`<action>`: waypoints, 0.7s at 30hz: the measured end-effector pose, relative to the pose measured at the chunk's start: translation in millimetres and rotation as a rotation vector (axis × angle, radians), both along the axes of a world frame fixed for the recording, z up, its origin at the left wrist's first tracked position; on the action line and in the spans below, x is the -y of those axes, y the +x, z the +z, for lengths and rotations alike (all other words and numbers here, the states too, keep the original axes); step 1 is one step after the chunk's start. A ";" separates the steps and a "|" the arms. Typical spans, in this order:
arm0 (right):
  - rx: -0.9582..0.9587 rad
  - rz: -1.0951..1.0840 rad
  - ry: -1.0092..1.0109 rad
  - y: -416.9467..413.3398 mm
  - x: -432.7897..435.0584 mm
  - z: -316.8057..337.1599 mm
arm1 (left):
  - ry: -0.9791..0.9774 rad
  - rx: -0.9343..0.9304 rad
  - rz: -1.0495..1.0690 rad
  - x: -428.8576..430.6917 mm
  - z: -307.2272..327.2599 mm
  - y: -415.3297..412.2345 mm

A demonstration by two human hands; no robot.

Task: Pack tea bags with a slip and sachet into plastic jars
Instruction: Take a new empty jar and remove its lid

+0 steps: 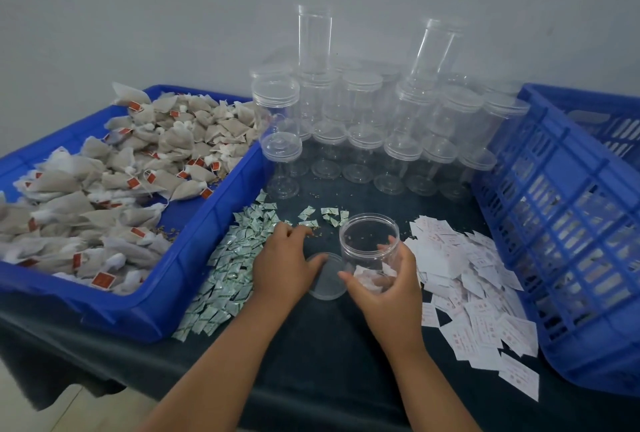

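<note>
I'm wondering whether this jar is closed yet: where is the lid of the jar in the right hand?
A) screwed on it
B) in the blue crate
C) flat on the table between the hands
C: the clear lid lies flat on the table, beside the open jar that the right hand grips.

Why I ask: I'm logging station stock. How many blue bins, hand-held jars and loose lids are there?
Blue bins: 2, the tray and the crate
Hand-held jars: 1, the jar in the right hand
Loose lids: 1, the lid beside that jar
Total: 4
</note>
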State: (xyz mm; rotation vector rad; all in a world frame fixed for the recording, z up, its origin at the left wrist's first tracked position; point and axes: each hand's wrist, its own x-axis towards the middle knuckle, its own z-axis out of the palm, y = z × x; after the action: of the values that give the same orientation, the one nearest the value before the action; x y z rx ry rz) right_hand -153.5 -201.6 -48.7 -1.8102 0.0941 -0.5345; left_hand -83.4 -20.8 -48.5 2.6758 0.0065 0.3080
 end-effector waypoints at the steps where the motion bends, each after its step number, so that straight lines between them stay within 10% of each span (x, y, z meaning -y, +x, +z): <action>1: 0.001 0.011 0.004 -0.3 0.4 0.4 | -0.003 0.024 0.007 1.7 3.5 -0.8; 13: -0.045 0.105 0.087 -3.3 6.3 5.3 | -0.104 0.258 -0.081 -53.5 137.9 -16.7; 21: -0.113 0.129 0.163 -6.6 4.6 10.7 | 0.381 -0.535 -0.013 -161.7 172.5 80.0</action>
State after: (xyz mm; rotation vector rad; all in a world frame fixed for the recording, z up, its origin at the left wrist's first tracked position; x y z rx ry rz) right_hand -160.1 -206.3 -38.0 -1.6736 0.0946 -0.3243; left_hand -3.3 141.0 124.0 3.0465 0.1036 -0.4624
